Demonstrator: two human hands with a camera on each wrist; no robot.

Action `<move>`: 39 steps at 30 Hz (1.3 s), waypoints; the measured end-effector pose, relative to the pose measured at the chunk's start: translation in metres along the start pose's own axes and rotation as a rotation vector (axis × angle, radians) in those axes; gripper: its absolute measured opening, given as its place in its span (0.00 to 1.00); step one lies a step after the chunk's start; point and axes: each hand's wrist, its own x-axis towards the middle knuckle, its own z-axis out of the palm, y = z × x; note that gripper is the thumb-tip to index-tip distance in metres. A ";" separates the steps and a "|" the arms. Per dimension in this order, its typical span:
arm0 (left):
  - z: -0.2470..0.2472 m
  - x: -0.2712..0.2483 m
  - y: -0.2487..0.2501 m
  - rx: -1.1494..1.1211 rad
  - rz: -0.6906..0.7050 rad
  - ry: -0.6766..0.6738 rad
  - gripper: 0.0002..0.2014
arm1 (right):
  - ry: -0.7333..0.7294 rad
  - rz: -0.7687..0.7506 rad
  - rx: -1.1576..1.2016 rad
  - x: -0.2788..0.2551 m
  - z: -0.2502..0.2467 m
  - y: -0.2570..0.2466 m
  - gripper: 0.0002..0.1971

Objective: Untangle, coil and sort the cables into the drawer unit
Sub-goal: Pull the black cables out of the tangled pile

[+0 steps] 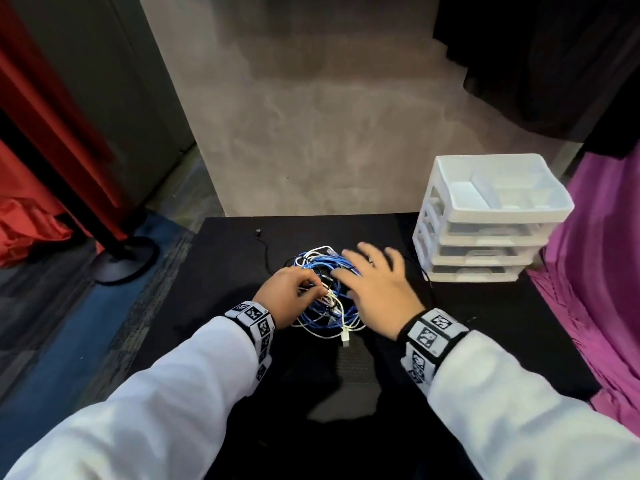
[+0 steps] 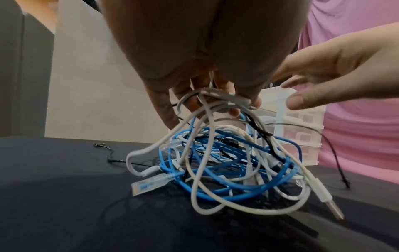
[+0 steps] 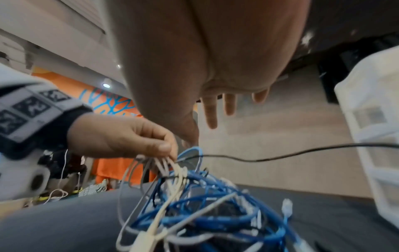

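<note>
Pinching a few white cable strands (image 2: 218, 98) between thumb and fingertips, your left hand (image 1: 289, 294) lifts them just above the tangle, so the loops hang down from your grip into the pile. On the far left of the black table (image 1: 221, 306) a thin black cable (image 1: 265, 245) trails away from the heap, its small plug lying alone near the table's back edge. The tangled cable bundle (image 1: 327, 292) sits at the middle of the table, between your two hands: blue network cables (image 2: 237, 192) wound through white ones, with a clear-tipped blue connector (image 2: 149, 185) sticking out on the left side and a white USB plug (image 1: 345, 337) lying at the near edge. Your right hand (image 1: 375, 289) hovers over the right part of the bundle, fingers straight and spread, holding nothing; whether the fingertips touch the cables I cannot tell. Another thin black cable (image 3: 280, 154) stretches from the heap toward the right. There the white plastic drawer unit (image 1: 485, 220) stands at the table's back right corner, with an open tray on top and three drawers below it. Pink cloth (image 1: 602, 271) hangs beside it.
</note>
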 end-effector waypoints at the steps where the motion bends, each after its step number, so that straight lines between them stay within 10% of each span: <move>1: 0.000 0.000 0.001 0.004 0.012 -0.003 0.06 | -0.051 -0.016 0.020 0.004 0.006 -0.005 0.27; 9: 0.011 -0.018 -0.007 0.196 0.053 -0.131 0.24 | -0.176 -0.015 0.105 0.017 0.010 -0.014 0.09; 14: 0.015 -0.018 -0.006 0.281 0.071 -0.046 0.13 | -0.330 0.057 0.255 0.019 -0.010 -0.014 0.04; 22: -0.023 -0.002 0.000 0.196 0.068 0.259 0.14 | 0.067 0.221 0.320 0.032 -0.096 0.030 0.04; 26: -0.044 -0.006 -0.039 0.159 -0.173 0.195 0.09 | 0.265 0.371 0.335 0.022 -0.120 0.079 0.07; 36: -0.028 -0.014 -0.039 0.143 -0.180 0.097 0.06 | 0.189 0.382 0.465 0.002 -0.081 0.081 0.04; 39: -0.016 -0.018 0.000 0.112 -0.059 0.188 0.28 | 0.169 0.374 0.500 0.003 -0.075 0.072 0.05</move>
